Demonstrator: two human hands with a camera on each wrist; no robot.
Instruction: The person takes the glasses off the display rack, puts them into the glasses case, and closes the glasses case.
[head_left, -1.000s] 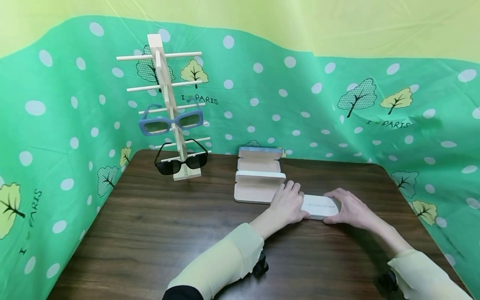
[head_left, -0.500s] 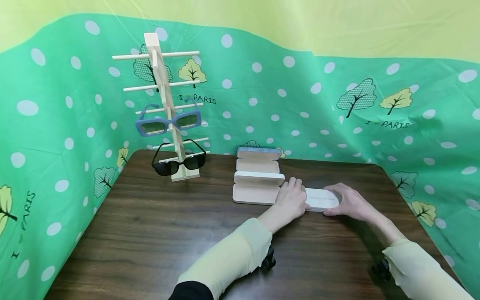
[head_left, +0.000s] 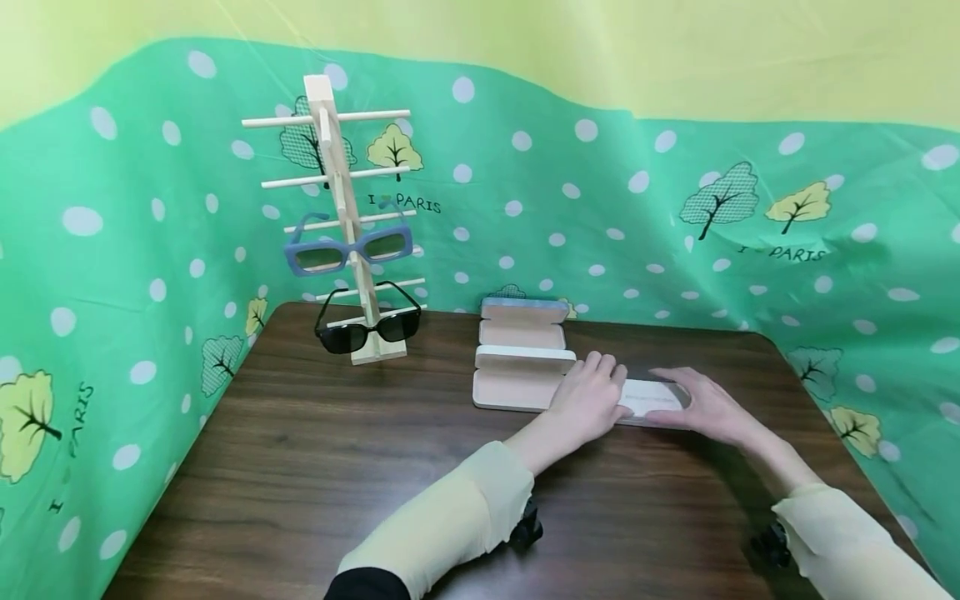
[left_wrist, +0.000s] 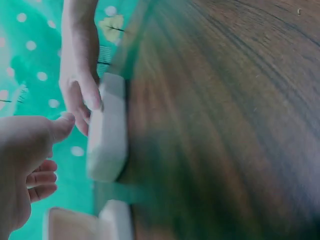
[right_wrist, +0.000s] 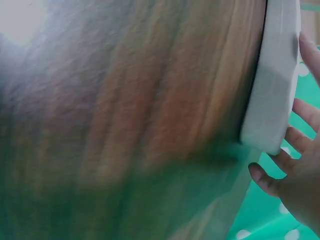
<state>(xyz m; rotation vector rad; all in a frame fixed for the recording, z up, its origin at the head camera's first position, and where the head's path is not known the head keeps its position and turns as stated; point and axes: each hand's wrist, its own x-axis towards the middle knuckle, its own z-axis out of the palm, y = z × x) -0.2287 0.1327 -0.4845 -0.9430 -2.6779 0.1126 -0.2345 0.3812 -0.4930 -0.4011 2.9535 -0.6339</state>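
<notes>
A closed white glasses case (head_left: 651,398) with faint lettering lies flat on the table, beside an open case. Around its right end my right hand (head_left: 708,407) holds it, thumb along the front edge and fingers behind. The left wrist view confirms the right thumb on the case (left_wrist: 111,135). Over the case's left end is my left hand (head_left: 588,398), hiding that part from the head camera. In the left wrist view the left hand (left_wrist: 20,155) has its thumb out and fingers loosely bent, with a gap to the case.
An open white glasses case (head_left: 510,390) stands left of the left hand. Behind it is another open case (head_left: 521,335) with a bluish lid. A wooden rack (head_left: 345,183) at the back left carries blue-framed sunglasses (head_left: 348,250) and black sunglasses (head_left: 367,331). Patterned cloth (head_left: 465,208) surrounds the table.
Both hands and the closed case have shifted slightly away from the front of the table since a second ago. Over the last half second they stay almost still.
</notes>
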